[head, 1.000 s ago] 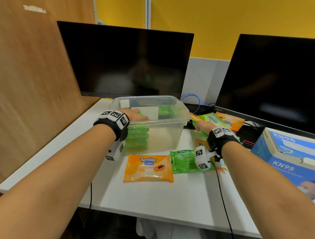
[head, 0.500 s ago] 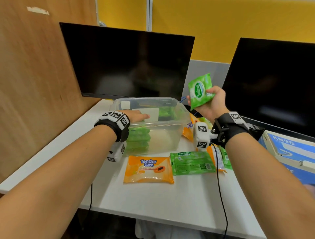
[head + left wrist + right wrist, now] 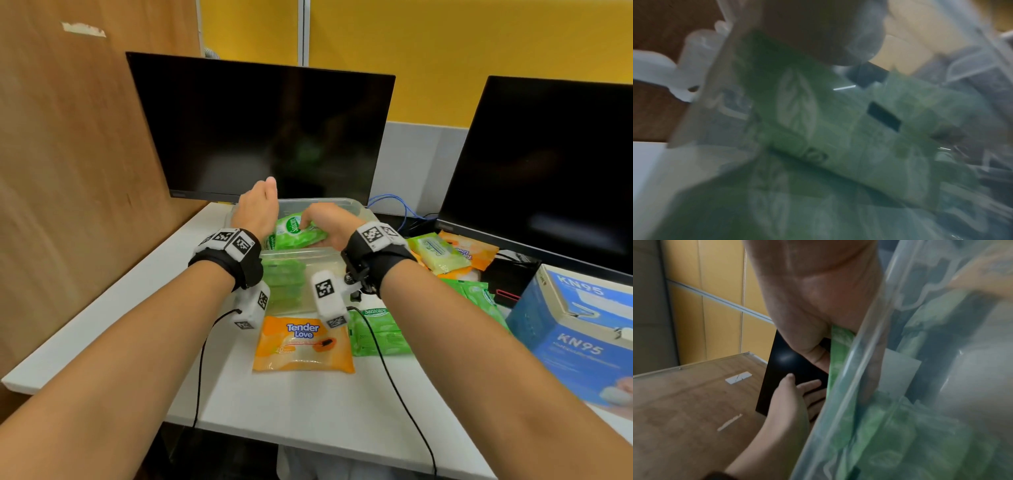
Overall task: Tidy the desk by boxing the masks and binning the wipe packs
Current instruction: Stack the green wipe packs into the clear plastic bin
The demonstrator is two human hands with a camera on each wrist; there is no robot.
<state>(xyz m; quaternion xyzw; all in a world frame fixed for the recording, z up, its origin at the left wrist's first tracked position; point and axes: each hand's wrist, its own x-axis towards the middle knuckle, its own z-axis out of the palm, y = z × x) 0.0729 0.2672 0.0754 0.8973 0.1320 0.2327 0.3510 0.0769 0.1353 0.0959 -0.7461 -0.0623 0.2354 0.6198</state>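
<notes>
The left hand (image 3: pixel 257 205) hangs over the left rim of the clear bin (image 3: pixel 346 202), which sits at the back of the desk (image 3: pixel 113 308) before a dark monitor (image 3: pixel 260 130); its fingers are hidden from the head view, though the right wrist view shows them straight and loosely apart, holding nothing. The left wrist view is a green blur through plastic. Green packs are stacked inside the bin, their print unreadable. The right hand (image 3: pixel 330 222) pinches a green "Sanicare" pack (image 3: pixel 296 234) above the bin's opening, fingertips curled onto it. Near the front edge lie an orange "Tender Love" pack (image 3: pixel 303 344) and another green Sanicare pack (image 3: pixel 382 334), partly covered by the wrist camera. At the right edge, a blue "KN95" mask box (image 3: pixel 579 335) is cut off.
</notes>
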